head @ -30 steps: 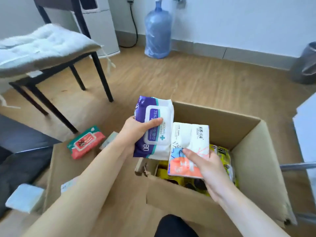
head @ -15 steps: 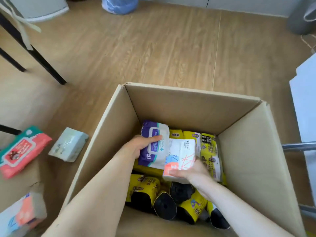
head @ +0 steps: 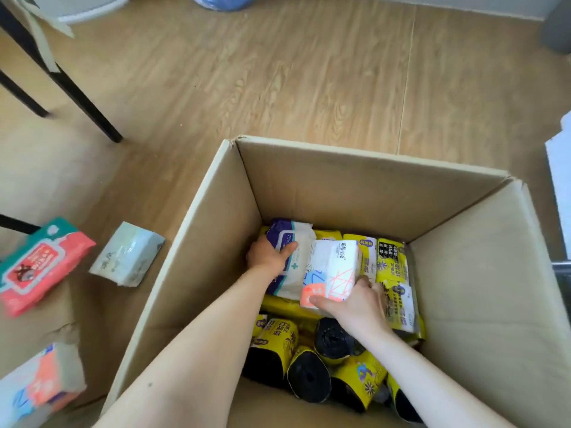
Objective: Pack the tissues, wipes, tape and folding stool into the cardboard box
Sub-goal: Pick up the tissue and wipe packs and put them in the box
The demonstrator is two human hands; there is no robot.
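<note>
Both arms reach down into the open cardboard box (head: 355, 177). My left hand (head: 267, 256) grips a purple-and-white wipes pack (head: 293, 239) low in the box, near its far left wall. My right hand (head: 360, 304) holds a white tissue pack (head: 333, 273) with orange and blue print, pressed against the wipes pack's right side. Both packs rest on yellow-and-black rolls (head: 309, 375) that fill the box bottom. Tape and a folding stool are not in view.
On the floor left of the box lie a red wipes pack (head: 37, 267), a pale green pack (head: 128, 254) and another tissue pack (head: 37, 381). Black chair legs (head: 77, 97) stand at the upper left. A white object (head: 560, 180) sits at the right edge.
Both hands have carried the wipes and tissue packs from above the box rim down onto the rolls inside. The camera has tilted down over the box.
</note>
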